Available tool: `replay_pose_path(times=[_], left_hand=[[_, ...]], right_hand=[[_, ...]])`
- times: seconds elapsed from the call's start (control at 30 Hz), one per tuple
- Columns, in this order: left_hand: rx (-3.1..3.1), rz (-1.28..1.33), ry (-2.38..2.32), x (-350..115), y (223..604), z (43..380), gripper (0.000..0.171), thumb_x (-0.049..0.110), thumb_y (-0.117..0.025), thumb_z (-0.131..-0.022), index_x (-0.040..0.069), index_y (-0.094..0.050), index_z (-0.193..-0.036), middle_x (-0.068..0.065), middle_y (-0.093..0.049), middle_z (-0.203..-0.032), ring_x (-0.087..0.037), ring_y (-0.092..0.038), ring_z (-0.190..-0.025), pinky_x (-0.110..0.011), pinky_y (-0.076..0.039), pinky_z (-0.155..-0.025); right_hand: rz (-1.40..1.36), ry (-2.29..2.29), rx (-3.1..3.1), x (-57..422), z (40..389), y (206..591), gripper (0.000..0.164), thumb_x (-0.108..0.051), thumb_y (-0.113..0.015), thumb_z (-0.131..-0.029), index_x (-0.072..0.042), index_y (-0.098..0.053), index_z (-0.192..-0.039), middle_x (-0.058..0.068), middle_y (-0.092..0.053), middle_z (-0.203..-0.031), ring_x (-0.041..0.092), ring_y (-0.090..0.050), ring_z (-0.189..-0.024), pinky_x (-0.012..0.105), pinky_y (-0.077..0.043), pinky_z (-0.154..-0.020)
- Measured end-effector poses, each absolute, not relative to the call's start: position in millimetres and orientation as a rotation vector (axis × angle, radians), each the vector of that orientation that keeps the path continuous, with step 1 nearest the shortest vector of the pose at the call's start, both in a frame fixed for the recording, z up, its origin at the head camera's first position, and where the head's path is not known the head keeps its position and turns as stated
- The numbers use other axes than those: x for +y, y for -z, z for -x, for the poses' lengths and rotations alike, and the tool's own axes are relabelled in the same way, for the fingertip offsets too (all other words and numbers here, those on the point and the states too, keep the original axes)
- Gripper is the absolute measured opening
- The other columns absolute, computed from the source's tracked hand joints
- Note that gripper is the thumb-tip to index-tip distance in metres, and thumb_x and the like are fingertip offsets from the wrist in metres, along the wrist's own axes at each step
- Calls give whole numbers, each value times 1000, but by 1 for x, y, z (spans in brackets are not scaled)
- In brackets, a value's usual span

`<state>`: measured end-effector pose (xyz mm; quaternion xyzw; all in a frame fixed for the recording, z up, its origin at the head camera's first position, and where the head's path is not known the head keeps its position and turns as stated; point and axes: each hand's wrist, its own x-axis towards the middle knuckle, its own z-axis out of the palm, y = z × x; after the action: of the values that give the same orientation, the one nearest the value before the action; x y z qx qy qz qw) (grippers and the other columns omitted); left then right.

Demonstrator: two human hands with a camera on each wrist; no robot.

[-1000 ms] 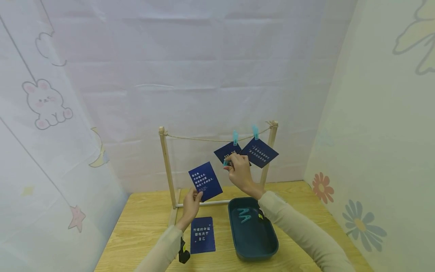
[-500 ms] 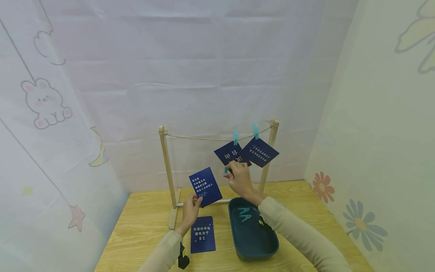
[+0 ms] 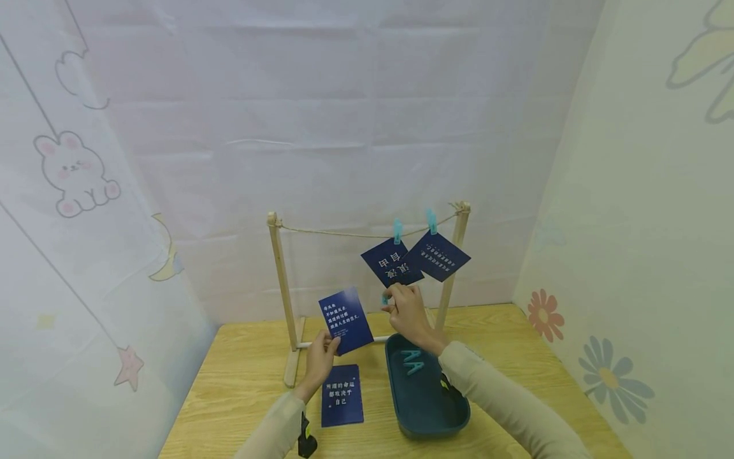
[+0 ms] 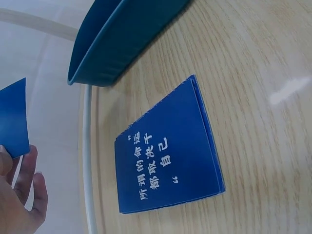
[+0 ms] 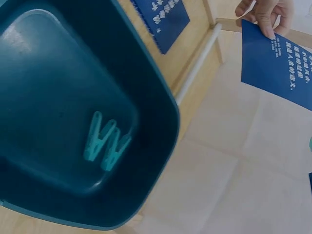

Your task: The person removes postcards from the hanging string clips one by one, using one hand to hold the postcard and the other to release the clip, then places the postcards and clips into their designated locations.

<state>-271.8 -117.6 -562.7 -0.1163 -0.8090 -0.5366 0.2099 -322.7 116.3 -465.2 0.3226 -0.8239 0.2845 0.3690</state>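
My left hand [image 3: 320, 364] pinches a dark blue card [image 3: 347, 320] with white writing by its lower left corner, thumb in front. To the right, my right hand [image 3: 408, 313] pinches a light blue clothespin [image 3: 385, 299] just under the hanging cards. Two blue cards hang from a twine line [image 3: 338, 234], each by one light blue clothespin: a left card [image 3: 387, 258] and a right card [image 3: 438, 256], overlapping in the head view. In the left wrist view, a stack of blue cards [image 4: 165, 151] lies on the table beneath the left hand.
The line is tied between two wooden posts [image 3: 282, 280] joined by a white bar [image 3: 373, 340] low down. A dark teal tub [image 3: 430, 408] stands at the right of the table [image 3: 229, 382], with two teal clothespins [image 5: 105, 141] inside. Patterned walls close in the back and sides.
Both hands have come down a little, the left with its card and the right with its clothespin. More of the left hanging card shows now.
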Motion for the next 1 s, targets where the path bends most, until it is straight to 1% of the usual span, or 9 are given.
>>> replay_pose_path(times=[0.1, 0.23, 0.33, 0.43, 0.67, 0.73, 0.8, 0.9, 1.0], left_hand=[[-2252, 330, 1500, -119, 564, 270, 7, -2, -60, -96, -9, -58, -96, -20, -68, -78, -36, -65, -63, -28, -50, -56], [-2286, 290, 1521, -122, 567, 270, 5, -3, -60, -96, -8, -58, -95, -17, -68, -78, -33, -65, -63, -27, -51, -57], [-2325, 262, 1525, -125, 569, 270, 7, 0, -60, -97, -6, -58, -95, -15, -68, -79, -31, -65, -64, -26, -50, -57], [-2338, 282, 1528, -127, 571, 269, 8, 0, -59, -98, -7, -58, -95, -18, -67, -79, -35, -65, -64, -27, -51, -55], [-2339, 327, 1555, -132, 579, 266, 9, -2, -59, -97, -10, -57, -96, -22, -65, -81, -43, -65, -63, -36, -56, -55], [-2358, 322, 1568, -133, 580, 265, 8, -2, -59, -97, -10, -57, -97, -23, -65, -80, -44, -65, -61, -36, -56, -54], [-2378, 320, 1571, -133, 580, 264, 8, -2, -58, -97, -10, -58, -97, -25, -65, -79, -45, -64, -60, -32, -54, -52], [-2399, 310, 1573, -135, 580, 261, 8, -3, -58, -97, -11, -58, -96, -26, -65, -77, -47, -64, -60, -27, -52, -51], [-2411, 294, 1572, -136, 580, 259, 9, -2, -58, -97, -11, -58, -96, -26, -65, -76, -46, -64, -60, -26, -51, -49]], right_hand=[[-835, -702, -2162, 119, 321, 471, 30, 16, -63, -65, -3, -59, -89, 7, -61, -84, 25, -59, -79, 45, -39, -79], [-862, -661, -2227, 123, 319, 480, 34, 15, -61, -65, -4, -59, -93, 6, -60, -86, 24, -57, -82, 46, -39, -80], [-866, -633, -2259, 125, 319, 487, 36, 15, -62, -65, -6, -58, -93, 5, -59, -87, 24, -57, -83, 46, -40, -79], [-858, -595, -2284, 127, 319, 494, 35, 14, -65, -66, -7, -58, -93, 4, -58, -86, 24, -56, -83, 45, -40, -78], [-868, -531, -2408, 130, 314, 504, 31, 10, -69, -72, -8, -58, -94, 4, -58, -91, 24, -52, -84, 44, -37, -77], [-859, -493, -2442, 131, 314, 506, 31, 9, -69, -73, -10, -58, -95, 3, -58, -94, 23, -51, -85, 44, -38, -78], [-856, -469, -2475, 132, 313, 508, 31, 8, -69, -75, -11, -57, -96, 2, -59, -96, 22, -50, -86, 43, -37, -79], [-870, -436, -2520, 134, 313, 511, 28, 2, -73, -79, -12, -58, -98, 1, -60, -97, 22, -49, -86, 44, -36, -81], [-894, -386, -2565, 137, 312, 514, 27, -6, -76, -81, -14, -59, -100, 0, -60, -97, 21, -49, -86, 46, -36, -82]])
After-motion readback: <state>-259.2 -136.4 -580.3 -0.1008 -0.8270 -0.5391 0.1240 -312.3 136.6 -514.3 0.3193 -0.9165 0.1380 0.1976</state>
